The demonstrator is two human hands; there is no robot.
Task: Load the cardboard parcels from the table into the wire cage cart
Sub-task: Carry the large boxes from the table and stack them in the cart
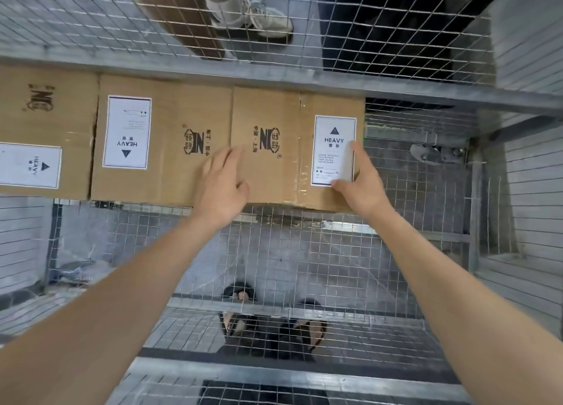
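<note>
Three cardboard parcels sit in a row on the wire cage cart [304, 252] floor, along its far edge. Left parcel [45, 115], middle parcel [170, 115] and right parcel [274, 149] are side by side and touching. There is a gap between the right parcel and the cart's right wall.

Left hand [222, 185]: flat on the right parcel's top near the seam with the middle one, fingers [227, 158] straight, gripping nothing.

Right hand [361, 185]: at that parcel's right end, fingers [359, 152] straight along the edge, thumb on the HEAVY label [333, 136].

A sneaker [265, 18] shows beyond the far mesh.
</note>
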